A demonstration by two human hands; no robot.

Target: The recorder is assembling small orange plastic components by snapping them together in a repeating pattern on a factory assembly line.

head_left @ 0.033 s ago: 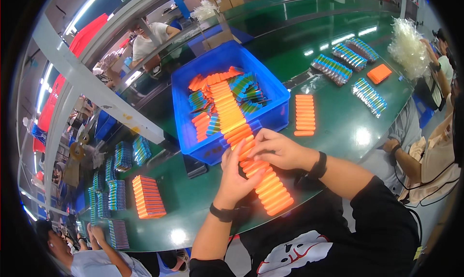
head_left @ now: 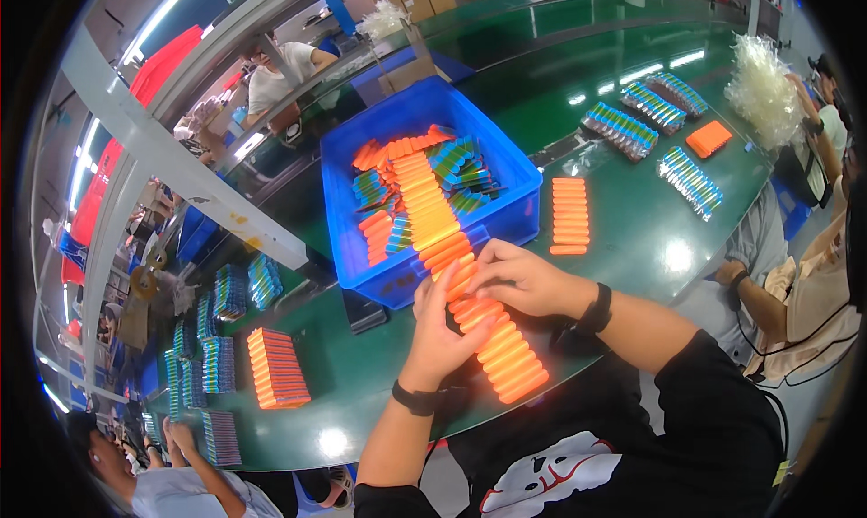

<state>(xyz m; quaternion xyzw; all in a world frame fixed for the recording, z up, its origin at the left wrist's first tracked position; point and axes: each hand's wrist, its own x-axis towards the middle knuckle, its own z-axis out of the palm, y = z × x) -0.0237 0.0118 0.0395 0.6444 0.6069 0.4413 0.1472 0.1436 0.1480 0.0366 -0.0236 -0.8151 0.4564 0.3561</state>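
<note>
A long strip of joined, tube-like orange packets [head_left: 512,360] runs out of a blue plastic bin [head_left: 521,193], over its near rim and down toward my body. My left hand [head_left: 440,333] grips the strip just in front of the bin, its thumb lying across the packets. Beside it, my right hand [head_left: 533,283] pinches the strip from the right with fingers bent; the fingertips are partly hidden. Inside the bin, more orange packets and blue-green ones [head_left: 461,164] lie folded in a heap.
Right of the bin lies a short orange strip [head_left: 569,215]. Bundles of blue-green packets [head_left: 619,130] and an orange stack [head_left: 709,139] are farther right. At left stand an orange stack [head_left: 275,369] and several blue-green stacks [head_left: 217,364]. A metal post [head_left: 208,184] rises left of the bin. Co-workers sit on both sides.
</note>
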